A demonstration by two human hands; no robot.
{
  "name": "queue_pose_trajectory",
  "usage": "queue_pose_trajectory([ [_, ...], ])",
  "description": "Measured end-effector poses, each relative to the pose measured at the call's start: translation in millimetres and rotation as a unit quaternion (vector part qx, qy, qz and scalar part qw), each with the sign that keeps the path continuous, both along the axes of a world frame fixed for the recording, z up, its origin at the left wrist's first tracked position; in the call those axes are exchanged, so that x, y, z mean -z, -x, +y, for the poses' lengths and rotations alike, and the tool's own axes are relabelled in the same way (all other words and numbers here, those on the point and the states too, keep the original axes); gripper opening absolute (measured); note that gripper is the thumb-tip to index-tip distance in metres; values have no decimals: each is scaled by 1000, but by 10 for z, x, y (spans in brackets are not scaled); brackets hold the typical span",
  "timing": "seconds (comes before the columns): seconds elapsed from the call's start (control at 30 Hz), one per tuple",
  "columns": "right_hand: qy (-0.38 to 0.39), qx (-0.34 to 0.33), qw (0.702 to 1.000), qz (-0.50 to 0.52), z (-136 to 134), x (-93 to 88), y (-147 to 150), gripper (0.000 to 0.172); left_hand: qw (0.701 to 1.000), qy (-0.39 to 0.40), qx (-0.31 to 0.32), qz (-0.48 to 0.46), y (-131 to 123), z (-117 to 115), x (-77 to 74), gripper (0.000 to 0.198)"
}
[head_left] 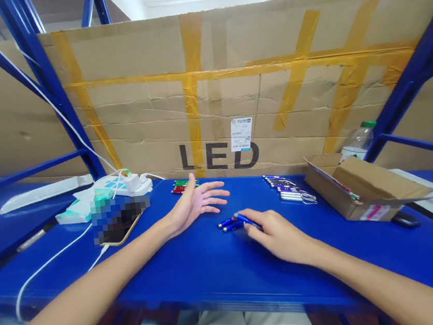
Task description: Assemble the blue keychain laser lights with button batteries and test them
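My right hand pinches a blue metallic pen between thumb and fingers, just above the tabletop. Directly beside it lie more blue pens, partly overlapped by the held one. My left hand is open and holds nothing; its fingers are spread and the palm is turned inward. Behind that hand, green pens and red pens lie in a small group, partly hidden by it. To the right rests a row of purple pens and silver pens, with thin loops or clips at their ends.
An open cardboard box stands at the right, with a green-capped bottle behind it. At the left are a phone on a cable and a power strip. A large cardboard sheet walls the back of the blue table.
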State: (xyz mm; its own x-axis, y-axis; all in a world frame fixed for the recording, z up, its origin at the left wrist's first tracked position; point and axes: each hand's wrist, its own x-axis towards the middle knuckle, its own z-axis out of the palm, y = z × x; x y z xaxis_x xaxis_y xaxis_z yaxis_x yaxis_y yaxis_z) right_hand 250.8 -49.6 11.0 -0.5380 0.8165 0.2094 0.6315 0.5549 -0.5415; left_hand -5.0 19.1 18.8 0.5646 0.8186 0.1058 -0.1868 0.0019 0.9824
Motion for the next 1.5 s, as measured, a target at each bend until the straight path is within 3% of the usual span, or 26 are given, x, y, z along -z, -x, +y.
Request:
queue_pose_trajectory([
  [0.13, -20, 81, 996, 26, 68, 9, -49, 33, 1000, -3, 7, 4, 9, 7, 1, 97],
  [0.33, 2, 19, 1000, -8, -3, -4, 7, 33, 1000, -3, 3, 8, 4, -25, -7, 96],
  [0.53, -10, 78, 997, -2, 44, 8, -28, 33, 1000, -3, -3, 9, -1, -39, -20, 96],
  [0.73, -6, -9, 999, -34, -34, -8, 22, 29, 1000, -4, -2, 6, 4, -22, -20, 95],
  [0.93, -29, 80, 996, 4, 47, 13, -34, 36, 1000, -4, -4, 8, 5, -21, -13, 95],
  [1.17, -17, 33, 999, -15, 4, 20, -7, 33, 1000, -5, -2, 13, -7, -44, -16, 94],
  [1.5, -31, 45, 998, -25, 26, 6, -22, 36, 1000, -10, 1, 9, 0, -13, 1, 95],
])
